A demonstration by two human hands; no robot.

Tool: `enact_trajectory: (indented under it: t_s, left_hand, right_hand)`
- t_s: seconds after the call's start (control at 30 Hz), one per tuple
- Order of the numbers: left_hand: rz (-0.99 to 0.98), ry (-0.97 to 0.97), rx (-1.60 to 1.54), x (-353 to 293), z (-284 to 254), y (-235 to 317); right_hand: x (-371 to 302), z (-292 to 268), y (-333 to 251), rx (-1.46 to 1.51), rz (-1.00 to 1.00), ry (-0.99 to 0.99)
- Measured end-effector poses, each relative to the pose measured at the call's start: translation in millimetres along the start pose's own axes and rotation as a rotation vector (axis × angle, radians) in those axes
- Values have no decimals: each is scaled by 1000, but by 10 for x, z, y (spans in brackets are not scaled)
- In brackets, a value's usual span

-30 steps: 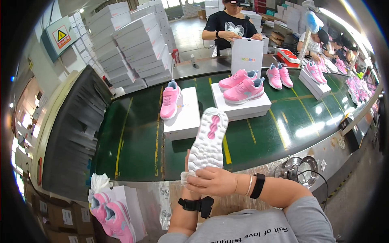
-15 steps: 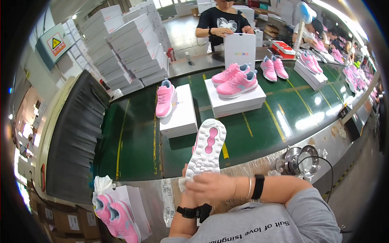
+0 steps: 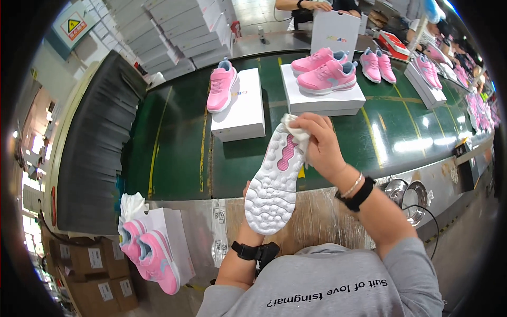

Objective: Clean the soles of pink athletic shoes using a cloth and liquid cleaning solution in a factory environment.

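Note:
A pink sneaker [image 3: 269, 198] is held up with its white, knobbly sole facing me; a pink patch runs along the middle of one end. My left hand [image 3: 246, 188] grips it from behind, mostly hidden by the sole. Pinched in the fingers of my right hand [image 3: 322, 142] is a crumpled white cloth [image 3: 301, 136], pressed against the far end of the sole. Just beyond, on the green conveyor, a white shoebox [image 3: 240, 108] has a single pink sneaker [image 3: 222, 87] leaning on its left side.
A second shoebox [image 3: 322, 103] on the conveyor [image 3: 174, 142] carries two pink sneakers [image 3: 327, 76]. Pink sneakers [image 3: 153, 259] and a box stand at lower left. Metal rings [image 3: 414, 198] with a black cable lie at right. Across the belt, a person's hands [image 3: 317, 6] hold an upright box.
My right hand has moved the cloth from the near end of the sole up to its far end. The view has tilted down, so the conveyor things appear higher.

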State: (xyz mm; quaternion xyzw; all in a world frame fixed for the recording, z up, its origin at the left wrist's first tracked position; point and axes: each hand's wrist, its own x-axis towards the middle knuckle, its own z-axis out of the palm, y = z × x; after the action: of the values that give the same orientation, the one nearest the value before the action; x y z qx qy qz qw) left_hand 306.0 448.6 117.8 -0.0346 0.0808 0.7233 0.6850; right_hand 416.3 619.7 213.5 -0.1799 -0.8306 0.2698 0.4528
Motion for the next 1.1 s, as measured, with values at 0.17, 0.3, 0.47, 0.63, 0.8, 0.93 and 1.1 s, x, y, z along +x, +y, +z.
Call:
enact_trajectory:
  t_s: [0.17, 0.3, 0.47, 0.63, 0.8, 0.93, 1.1]
  left_hand:
    - [108, -120, -40, 229, 226, 60]
    - [-1, -337, 72, 273, 102, 328]
    - [54, -147, -51, 360, 216, 289]
    - [80, -291, -239, 578, 94, 233]
    - [72, -40, 240, 927, 308, 823]
    - [623, 437, 1284, 1392, 493, 1457]
    - [622, 751, 2417, 2061, 402, 1836]
  right_hand:
    - [-585, 154, -474, 43, -128, -313]
    - [-742, 125, -603, 212, -267, -643]
    - [11, 167, -364, 67, -257, -382]
    - [-86, 509, -358, 47, -426, -621]
    - [-524, 141, -140, 131, -313, -817]
    - [-535, -134, -27, 27, 14, -700]
    - [-616, -193, 85, -67, 183, -600]
